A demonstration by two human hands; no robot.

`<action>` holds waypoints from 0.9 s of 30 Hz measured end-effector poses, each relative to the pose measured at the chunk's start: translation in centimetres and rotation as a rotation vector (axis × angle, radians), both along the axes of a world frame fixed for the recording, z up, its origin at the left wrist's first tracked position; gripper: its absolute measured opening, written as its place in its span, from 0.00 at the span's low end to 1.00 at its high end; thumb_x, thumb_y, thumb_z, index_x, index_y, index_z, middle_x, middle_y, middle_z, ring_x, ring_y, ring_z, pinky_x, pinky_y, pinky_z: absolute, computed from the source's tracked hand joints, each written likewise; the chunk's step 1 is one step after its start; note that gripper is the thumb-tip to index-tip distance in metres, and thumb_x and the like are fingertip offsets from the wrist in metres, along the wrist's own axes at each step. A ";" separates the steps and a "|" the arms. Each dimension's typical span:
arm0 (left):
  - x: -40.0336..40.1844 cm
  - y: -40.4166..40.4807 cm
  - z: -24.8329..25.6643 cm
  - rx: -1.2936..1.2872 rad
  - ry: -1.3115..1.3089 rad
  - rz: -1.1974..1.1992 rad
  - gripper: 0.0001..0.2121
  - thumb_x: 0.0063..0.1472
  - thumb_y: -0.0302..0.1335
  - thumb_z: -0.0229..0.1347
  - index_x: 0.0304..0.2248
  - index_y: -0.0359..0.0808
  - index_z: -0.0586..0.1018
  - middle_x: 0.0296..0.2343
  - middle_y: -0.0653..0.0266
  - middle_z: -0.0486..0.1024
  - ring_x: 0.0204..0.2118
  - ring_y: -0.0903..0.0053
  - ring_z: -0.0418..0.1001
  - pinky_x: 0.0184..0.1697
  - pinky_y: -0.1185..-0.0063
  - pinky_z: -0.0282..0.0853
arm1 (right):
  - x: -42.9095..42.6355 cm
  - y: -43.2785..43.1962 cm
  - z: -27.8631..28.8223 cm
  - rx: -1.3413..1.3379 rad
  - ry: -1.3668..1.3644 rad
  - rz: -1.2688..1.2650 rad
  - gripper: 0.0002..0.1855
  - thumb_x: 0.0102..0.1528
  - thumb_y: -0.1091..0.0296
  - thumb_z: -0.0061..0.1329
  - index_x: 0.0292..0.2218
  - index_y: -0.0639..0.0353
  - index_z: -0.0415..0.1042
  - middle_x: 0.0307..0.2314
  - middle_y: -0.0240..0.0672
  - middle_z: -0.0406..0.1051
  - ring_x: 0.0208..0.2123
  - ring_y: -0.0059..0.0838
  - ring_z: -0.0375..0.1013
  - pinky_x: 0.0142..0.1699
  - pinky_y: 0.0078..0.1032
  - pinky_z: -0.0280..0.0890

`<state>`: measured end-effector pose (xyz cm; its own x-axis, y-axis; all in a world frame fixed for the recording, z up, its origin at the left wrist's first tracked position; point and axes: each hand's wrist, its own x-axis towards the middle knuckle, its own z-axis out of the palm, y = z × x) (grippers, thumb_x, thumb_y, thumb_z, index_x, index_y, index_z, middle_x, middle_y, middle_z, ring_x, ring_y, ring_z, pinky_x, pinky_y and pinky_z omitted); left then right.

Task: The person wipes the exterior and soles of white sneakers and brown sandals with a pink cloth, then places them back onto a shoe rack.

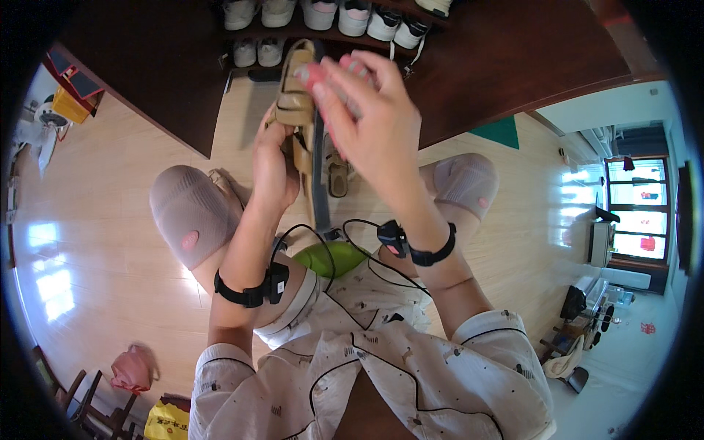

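A tan strappy sandal (295, 110) with a dark sole is held up on its side in front of me. My left hand (276, 168) grips it around the middle, by the straps. My right hand (377, 118) is closed around a pink-and-grey cloth (312, 76), blurred by motion, right beside the sole edge and upper of the sandal. Whether the cloth touches the sandal I cannot tell. Below, on the floor, lies another tan sandal (337, 179), partly hidden behind my right hand and the held one.
Open dark-brown cabinet doors (148, 71) flank shelves carrying several pale sneakers (319, 14). Black cables (333, 258) run from the wrist-worn devices across my lap, over a green object (313, 258). A pink bag (132, 368) and a yellow bag (168, 421) are at lower left.
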<state>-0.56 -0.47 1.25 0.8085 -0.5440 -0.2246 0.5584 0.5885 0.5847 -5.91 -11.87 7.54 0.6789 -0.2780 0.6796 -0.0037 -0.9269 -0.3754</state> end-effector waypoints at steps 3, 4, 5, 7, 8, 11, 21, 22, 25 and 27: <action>1.0 0.3 -0.3 0.115 0.197 0.059 0.15 0.58 0.25 0.41 0.44 0.32 0.70 0.38 0.60 0.72 0.39 0.71 0.72 0.46 0.73 0.69 | -2.5 2.0 -2.0 -0.006 0.114 0.058 0.15 0.53 0.58 0.53 0.42 0.50 0.75 0.43 0.38 0.67 0.35 0.39 0.74 0.35 0.33 0.71; 1.5 0.6 -1.0 0.098 0.188 0.069 0.13 0.58 0.27 0.42 0.41 0.33 0.70 0.36 0.60 0.72 0.39 0.71 0.72 0.44 0.72 0.70 | -3.3 2.7 -2.4 0.002 0.159 0.089 0.15 0.52 0.58 0.53 0.41 0.50 0.75 0.43 0.37 0.67 0.35 0.39 0.74 0.35 0.32 0.71; 1.7 0.8 -1.4 0.082 0.178 0.078 0.11 0.58 0.28 0.42 0.39 0.35 0.70 0.35 0.61 0.72 0.38 0.70 0.71 0.43 0.71 0.70 | -3.9 3.3 -2.6 0.010 0.205 0.120 0.15 0.52 0.57 0.53 0.41 0.50 0.74 0.43 0.37 0.67 0.35 0.39 0.74 0.35 0.32 0.71; 1.8 0.9 -1.4 0.075 0.212 0.102 0.11 0.61 0.30 0.43 0.40 0.35 0.71 0.35 0.60 0.73 0.35 0.72 0.73 0.41 0.73 0.71 | -5.0 3.8 -2.7 0.011 0.200 0.158 0.15 0.52 0.58 0.54 0.41 0.51 0.74 0.42 0.37 0.67 0.33 0.37 0.74 0.33 0.30 0.70; 1.9 0.8 -1.6 0.112 0.187 0.141 0.11 0.61 0.29 0.43 0.41 0.36 0.71 0.35 0.60 0.73 0.35 0.72 0.72 0.41 0.73 0.71 | -5.7 4.0 -2.5 -0.007 0.251 0.153 0.15 0.51 0.59 0.54 0.40 0.50 0.73 0.41 0.36 0.66 0.33 0.37 0.73 0.33 0.29 0.70; 2.4 0.6 -1.2 0.224 0.202 0.235 0.12 0.61 0.28 0.41 0.43 0.38 0.70 0.36 0.62 0.72 0.38 0.71 0.71 0.44 0.71 0.69 | -7.2 4.0 -2.1 -0.032 0.319 0.146 0.13 0.52 0.60 0.55 0.39 0.50 0.74 0.39 0.34 0.66 0.32 0.33 0.74 0.32 0.27 0.70; 3.8 0.6 -2.0 0.134 0.093 0.388 0.10 0.59 0.27 0.44 0.40 0.35 0.69 0.33 0.62 0.71 0.35 0.72 0.70 0.40 0.72 0.68 | -8.4 2.5 0.5 0.259 0.333 0.153 0.13 0.50 0.68 0.59 0.39 0.58 0.78 0.38 0.36 0.69 0.35 0.29 0.74 0.37 0.23 0.70; 3.9 0.8 -2.2 0.110 0.113 0.320 0.13 0.59 0.28 0.43 0.41 0.30 0.69 0.32 0.59 0.71 0.34 0.71 0.70 0.37 0.72 0.69 | -7.2 2.8 0.1 0.207 0.232 0.195 0.13 0.51 0.66 0.57 0.40 0.55 0.77 0.37 0.34 0.68 0.33 0.30 0.74 0.34 0.25 0.70; 4.9 2.0 -3.9 -0.132 0.281 0.057 0.16 0.59 0.28 0.41 0.44 0.26 0.69 0.33 0.55 0.70 0.33 0.70 0.69 0.37 0.72 0.69 | -6.4 3.9 -1.4 0.161 0.201 0.234 0.15 0.52 0.64 0.55 0.42 0.52 0.75 0.37 0.32 0.66 0.31 0.31 0.74 0.31 0.27 0.71; 5.2 2.1 -3.8 -0.141 0.297 0.080 0.19 0.60 0.28 0.38 0.47 0.23 0.68 0.34 0.52 0.70 0.34 0.69 0.69 0.37 0.73 0.69 | -7.3 4.3 -2.6 0.127 0.211 0.227 0.17 0.52 0.64 0.55 0.44 0.52 0.74 0.38 0.32 0.66 0.31 0.31 0.74 0.32 0.27 0.71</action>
